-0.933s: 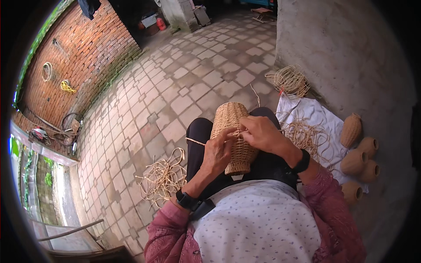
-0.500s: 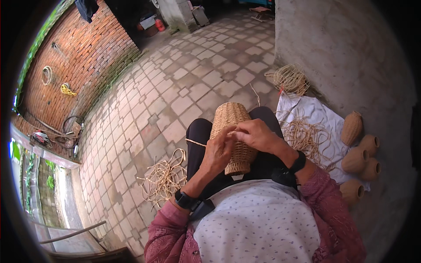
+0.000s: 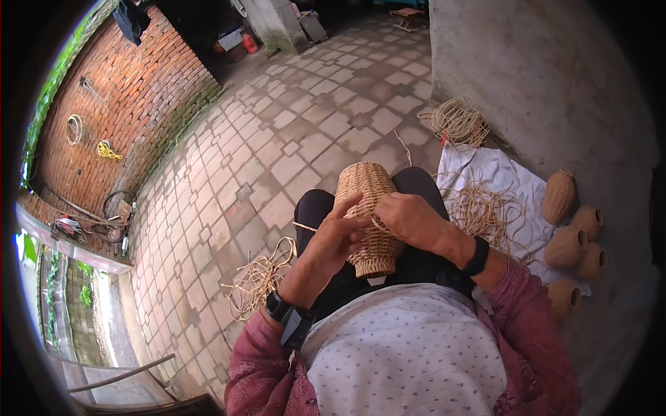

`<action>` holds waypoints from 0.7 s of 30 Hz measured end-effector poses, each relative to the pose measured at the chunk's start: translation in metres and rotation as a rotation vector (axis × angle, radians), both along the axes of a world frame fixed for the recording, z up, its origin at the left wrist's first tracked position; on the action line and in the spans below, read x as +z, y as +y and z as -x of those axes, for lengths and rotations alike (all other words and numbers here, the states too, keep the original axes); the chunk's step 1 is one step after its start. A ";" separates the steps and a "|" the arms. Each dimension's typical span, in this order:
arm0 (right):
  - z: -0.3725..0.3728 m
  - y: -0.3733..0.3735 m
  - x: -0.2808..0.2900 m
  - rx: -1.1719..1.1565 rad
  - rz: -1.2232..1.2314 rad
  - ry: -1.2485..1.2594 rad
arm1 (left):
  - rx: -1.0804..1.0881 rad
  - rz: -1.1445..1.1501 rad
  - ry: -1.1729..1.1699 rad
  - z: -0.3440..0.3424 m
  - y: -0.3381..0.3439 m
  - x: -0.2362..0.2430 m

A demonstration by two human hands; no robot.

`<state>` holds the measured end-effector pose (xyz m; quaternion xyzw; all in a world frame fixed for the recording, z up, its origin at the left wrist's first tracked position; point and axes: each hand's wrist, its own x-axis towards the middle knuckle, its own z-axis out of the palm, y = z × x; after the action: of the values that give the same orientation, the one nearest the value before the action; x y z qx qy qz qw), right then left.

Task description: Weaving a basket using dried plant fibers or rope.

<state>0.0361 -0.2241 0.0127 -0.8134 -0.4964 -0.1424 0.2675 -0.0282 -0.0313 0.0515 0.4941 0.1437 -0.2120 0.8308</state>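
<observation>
A woven basket (image 3: 365, 182) of tan twisted cord lies in my lap, its narrower rimmed end toward me. My left hand (image 3: 331, 239) is against its left side, fingers stretched and spread, with no firm hold visible. My right hand (image 3: 409, 220) is closed on the basket's right side, fingertips pinched at the weave on a cord strand; the exact grip is partly hidden. A loose cord end (image 3: 304, 226) sticks out to the left, over my dark trouser leg, and passes behind my left hand.
Loose cord (image 3: 260, 281) lies heaped on the paving at left. More cord (image 3: 485, 215) sits on a white cloth (image 3: 517, 180) at right, beside several small vase-shaped pieces (image 3: 565, 246). A coiled bundle (image 3: 458, 119) rests by the grey wall (image 3: 534, 69).
My left hand has drawn back a little from my right, its fingers spreading. My right hand has shifted slightly and stays at the basket's side. The basket has barely moved.
</observation>
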 end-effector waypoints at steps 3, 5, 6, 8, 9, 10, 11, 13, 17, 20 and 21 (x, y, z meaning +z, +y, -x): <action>0.000 0.006 0.001 -0.032 0.111 -0.078 | 0.000 0.021 -0.004 0.000 0.000 0.002; 0.001 0.009 0.001 -0.046 0.171 -0.124 | 0.009 0.039 -0.015 0.001 0.000 0.000; 0.001 0.011 0.003 -0.073 0.199 -0.118 | 0.018 0.058 -0.026 0.001 0.000 -0.001; 0.004 0.013 0.005 -0.098 0.228 -0.110 | 0.031 0.074 -0.022 0.004 -0.002 0.001; 0.005 0.014 0.005 -0.112 0.240 -0.119 | 0.043 0.088 -0.019 0.005 -0.003 0.001; 0.006 0.015 0.006 -0.127 0.252 -0.131 | 0.042 0.090 -0.020 0.005 -0.002 -0.001; 0.007 0.017 0.005 -0.128 0.253 -0.132 | 0.036 0.087 -0.031 0.004 -0.001 -0.006; 0.009 0.018 0.004 -0.144 0.194 -0.125 | 0.028 0.085 -0.044 0.006 0.000 -0.010; 0.005 0.005 -0.002 -0.157 -0.006 0.005 | -0.027 -0.257 -0.201 0.010 -0.004 -0.012; 0.003 -0.012 -0.009 -0.323 -0.152 0.335 | -0.051 -0.356 -0.244 0.012 -0.008 -0.009; 0.005 -0.015 -0.010 -0.309 -0.229 0.475 | -0.065 -0.384 -0.263 0.013 -0.008 -0.009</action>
<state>0.0310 -0.2393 0.0023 -0.8544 -0.2709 -0.0421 0.4414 -0.0410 -0.0390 0.0425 0.6707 0.0560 -0.1413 0.7260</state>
